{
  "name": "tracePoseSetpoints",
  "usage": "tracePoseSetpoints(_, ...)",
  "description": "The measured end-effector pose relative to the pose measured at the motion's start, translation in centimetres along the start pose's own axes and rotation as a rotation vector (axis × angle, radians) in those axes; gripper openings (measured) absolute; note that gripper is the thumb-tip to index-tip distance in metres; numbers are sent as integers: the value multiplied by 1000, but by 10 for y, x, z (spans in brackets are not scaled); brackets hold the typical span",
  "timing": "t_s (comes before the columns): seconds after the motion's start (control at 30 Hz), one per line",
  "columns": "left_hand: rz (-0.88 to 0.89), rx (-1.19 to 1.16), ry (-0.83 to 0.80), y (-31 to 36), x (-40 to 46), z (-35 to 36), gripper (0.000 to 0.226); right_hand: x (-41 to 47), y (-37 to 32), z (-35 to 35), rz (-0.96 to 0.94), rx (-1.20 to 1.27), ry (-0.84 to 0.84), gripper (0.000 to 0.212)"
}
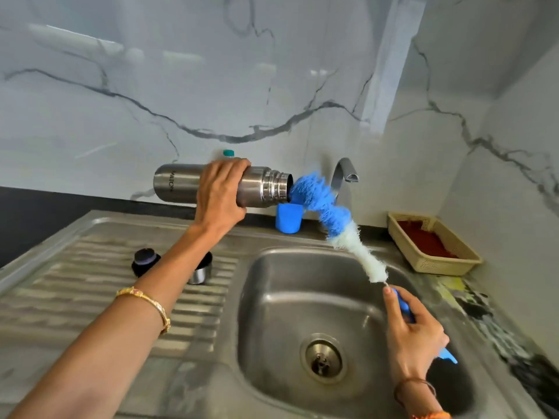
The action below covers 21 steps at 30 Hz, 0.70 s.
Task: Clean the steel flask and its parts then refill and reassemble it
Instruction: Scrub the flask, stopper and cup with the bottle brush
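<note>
Flanking flask (pixel 181 182): tap (pixel 343 173), blue cup (pixel 289 218)

The sink basin (pixel 317 297) lies open below the brush (pixel 338 225), with only the drain (pixel 323 358) at its bottom. Behind the brush, the tap (pixel 343 173) and a blue cup (pixel 289 217) crowd the back edge. On the ribbed drainboard (pixel 90 297), a stopper (pixel 145 261) and lid (pixel 201 272) stand beside the left forearm. A basket (pixel 435 264) blocks the right corner.
</note>
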<state>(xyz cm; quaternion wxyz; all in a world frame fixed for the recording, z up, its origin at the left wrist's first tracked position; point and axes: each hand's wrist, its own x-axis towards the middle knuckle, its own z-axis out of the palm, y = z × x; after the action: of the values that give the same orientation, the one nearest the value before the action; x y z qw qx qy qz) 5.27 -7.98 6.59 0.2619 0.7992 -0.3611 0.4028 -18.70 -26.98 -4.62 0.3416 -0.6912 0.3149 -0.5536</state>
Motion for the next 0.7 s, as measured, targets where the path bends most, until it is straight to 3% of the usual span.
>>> tracePoseSetpoints(0.13,32,120,-5,10,3,18,80,13,24,-3,-121,-15,10,40)
tracePoseSetpoints(0.47,73,168,-136,25,5,46,73,43,74,3,-498,-284,-85,30)
tracePoseSetpoints(0.7,142,147,-138,13,3,54,75,62,86,5,-719,-309,-102,29)
